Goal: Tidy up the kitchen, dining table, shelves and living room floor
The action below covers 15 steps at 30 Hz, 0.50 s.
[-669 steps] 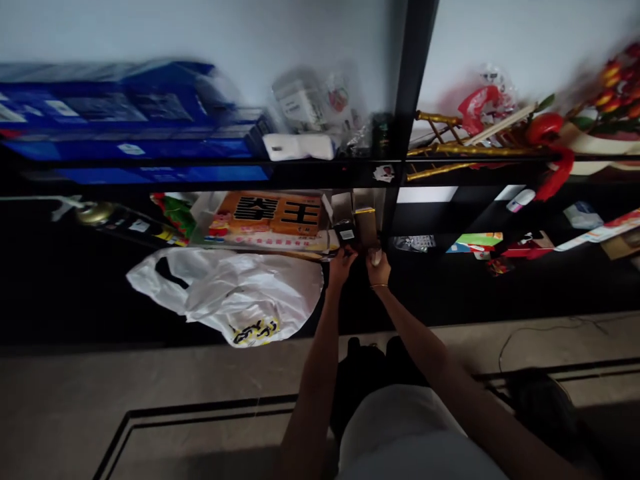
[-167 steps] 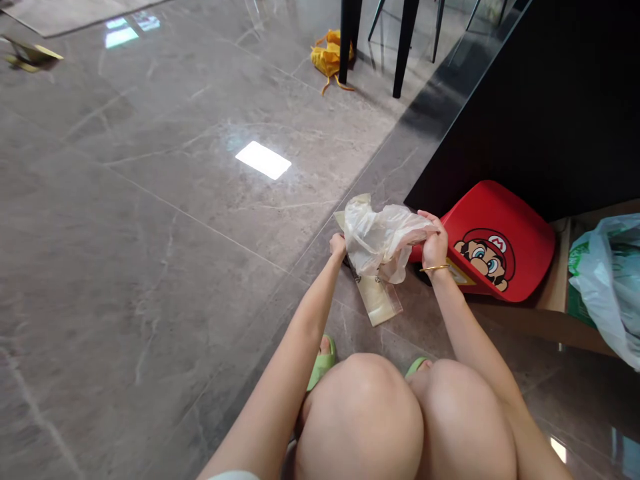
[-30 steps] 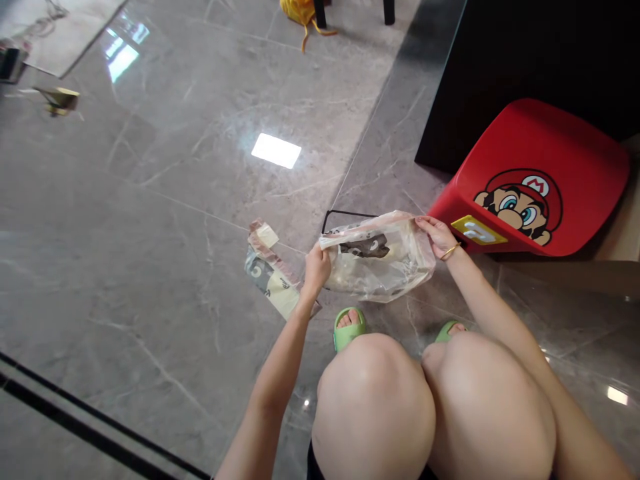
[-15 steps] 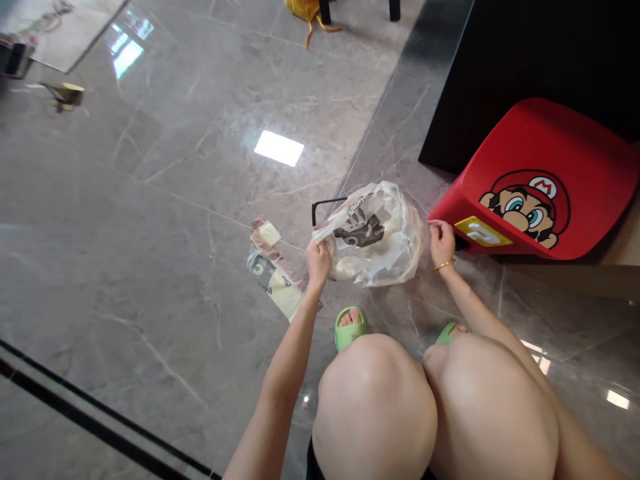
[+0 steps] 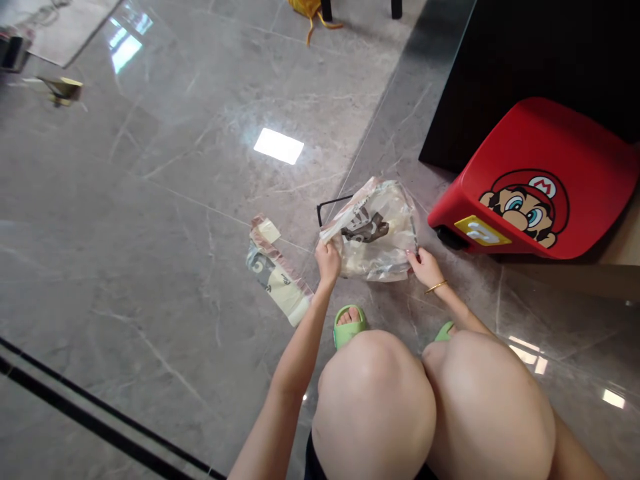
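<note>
A translucent plastic bag (image 5: 370, 230) with dark print is spread wide between my hands, low over the floor in front of my feet. My left hand (image 5: 329, 261) is closed on its left rim. The fingers of my right hand (image 5: 425, 265), with a gold bangle at the wrist, pinch the bag's right edge. Behind the bag's upper left side a thin black frame (image 5: 321, 212) sticks out; the rest of it is hidden by the plastic. Left of my left hand, a flat printed plastic packet (image 5: 280, 273) lies on the tiles.
At the right stands a red Mario chair (image 5: 545, 173) against a black panel (image 5: 565, 53). My feet in green slippers (image 5: 350, 327) are just below the bag. A yellow bag with cords (image 5: 306, 8) lies at the top, and small items (image 5: 61, 89) at the upper left.
My right hand has moved left and slightly down, away from the red chair, drawing the bag's mouth narrower. My left hand has shifted a little to the right.
</note>
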Each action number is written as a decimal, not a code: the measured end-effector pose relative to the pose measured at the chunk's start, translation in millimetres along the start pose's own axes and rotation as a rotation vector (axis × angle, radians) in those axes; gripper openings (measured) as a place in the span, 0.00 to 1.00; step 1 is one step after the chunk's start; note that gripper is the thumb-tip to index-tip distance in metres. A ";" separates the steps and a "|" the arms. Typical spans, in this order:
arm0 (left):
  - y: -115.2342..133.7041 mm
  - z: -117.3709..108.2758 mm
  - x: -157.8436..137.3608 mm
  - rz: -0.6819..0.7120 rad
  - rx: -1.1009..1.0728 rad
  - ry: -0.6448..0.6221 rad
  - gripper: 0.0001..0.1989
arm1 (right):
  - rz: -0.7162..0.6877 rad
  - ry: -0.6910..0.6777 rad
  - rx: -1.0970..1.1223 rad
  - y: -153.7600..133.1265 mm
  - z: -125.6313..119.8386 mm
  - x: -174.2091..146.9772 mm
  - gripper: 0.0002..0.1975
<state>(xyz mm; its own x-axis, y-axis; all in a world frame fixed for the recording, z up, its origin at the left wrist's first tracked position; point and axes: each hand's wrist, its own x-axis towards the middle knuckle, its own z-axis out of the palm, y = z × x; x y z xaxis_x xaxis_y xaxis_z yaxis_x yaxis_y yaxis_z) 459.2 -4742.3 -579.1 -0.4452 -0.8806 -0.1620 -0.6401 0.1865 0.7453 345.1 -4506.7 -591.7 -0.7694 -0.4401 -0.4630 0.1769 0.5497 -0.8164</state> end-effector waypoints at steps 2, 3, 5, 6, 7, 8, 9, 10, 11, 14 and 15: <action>-0.9 0.0 0.1 -0.042 0.011 -0.060 0.17 | -0.031 0.025 0.055 -0.3 -0.8 1.4 0.20; -0.5 0.0 0.6 -0.065 0.023 -0.094 0.17 | -0.056 0.059 0.074 -0.3 -1.2 2.1 0.20; 3.0 -0.7 3.8 -0.087 0.049 -0.132 0.14 | -0.101 0.111 0.093 0.6 -2.1 3.2 0.19; 6.2 -1.6 7.1 -0.073 0.050 -0.134 0.13 | -0.115 0.121 0.099 1.8 -2.9 3.4 0.19; 10.0 -3.1 11.7 -0.042 0.036 -0.132 0.15 | -0.125 0.122 0.104 3.4 -4.1 3.4 0.18; 14.4 -5.2 17.5 0.000 0.009 -0.131 0.20 | -0.135 0.123 0.110 5.3 -5.7 3.1 0.17; 18.9 -7.9 24.4 0.045 -0.029 -0.138 0.24 | -0.143 0.127 0.118 7.4 -7.8 2.3 0.17; 23.2 -11.0 32.0 0.084 -0.069 -0.153 0.24 | -0.149 0.134 0.125 9.5 -10.2 1.0 0.17; 26.9 -14.2 40.0 0.114 -0.106 -0.169 0.21 | -0.152 0.147 0.132 11.3 -12.9 -0.9 0.17; 33.0 -20.9 60.9 0.089 -0.207 -0.220 0.16 | -0.125 0.175 0.166 14.5 -21.4 -10.3 0.18; 33.2 -21.1 65.7 0.051 -0.240 -0.258 0.16 | -0.087 0.155 0.197 14.4 -23.9 -14.5 0.18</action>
<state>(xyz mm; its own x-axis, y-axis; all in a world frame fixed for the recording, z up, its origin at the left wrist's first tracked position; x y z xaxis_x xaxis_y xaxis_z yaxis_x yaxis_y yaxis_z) 421.9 -4803.1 -551.3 -0.6364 -0.7278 -0.2557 -0.4609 0.0930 0.8826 344.1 -4475.4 -588.5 -0.8691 -0.3571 -0.3423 0.2103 0.3595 -0.9091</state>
